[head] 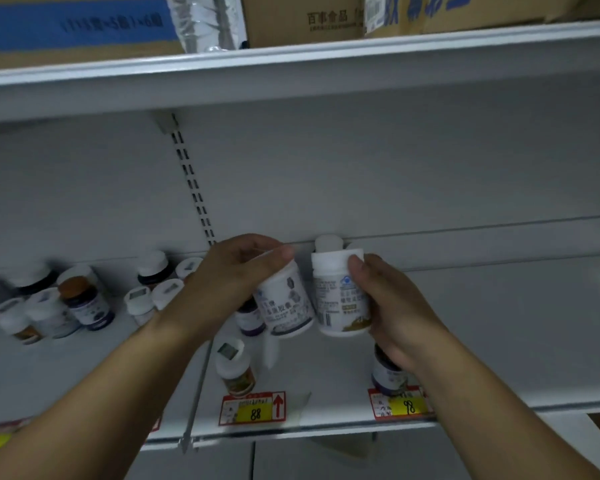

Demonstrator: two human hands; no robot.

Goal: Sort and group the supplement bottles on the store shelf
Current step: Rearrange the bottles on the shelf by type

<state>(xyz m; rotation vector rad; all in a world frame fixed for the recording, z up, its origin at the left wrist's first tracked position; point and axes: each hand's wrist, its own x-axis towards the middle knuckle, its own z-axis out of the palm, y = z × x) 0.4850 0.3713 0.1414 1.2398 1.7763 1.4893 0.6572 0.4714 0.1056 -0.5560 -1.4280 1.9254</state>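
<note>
- Two white supplement bottles are held up in front of the shelf (482,341), one per hand, pretty much side by side and just about touching at the shoulders.
- The left hand (232,275) is wrapped around the cap end of the left white bottle (286,303); fingers are curled over the top, so it's gripped from above and the body hangs down, tilted a bit with the base kicked out to the right.
- The right hand (392,299) is closed around the side of the right white bottle (336,296), thumb pressed up near the cap, bottle close to upright with its long axis running vertical.
- Key relation: both bottles are lifted off the shelf, with the bare stretch of shelf lying to the right, so the right hand is the nearer one for setting down there.
- The messy cluster of mixed bottles (84,303) is sat well off to the left, nearer the left hand.
- Another white cap (328,242) is seen just behind the held pair, against the back wall.
- A brown bottle (236,370) and a dark bottle (387,374) are stood near the front edge by the price tags (253,408).
- Labels are too blurred to be read, so whether the two match can't be told.
</note>
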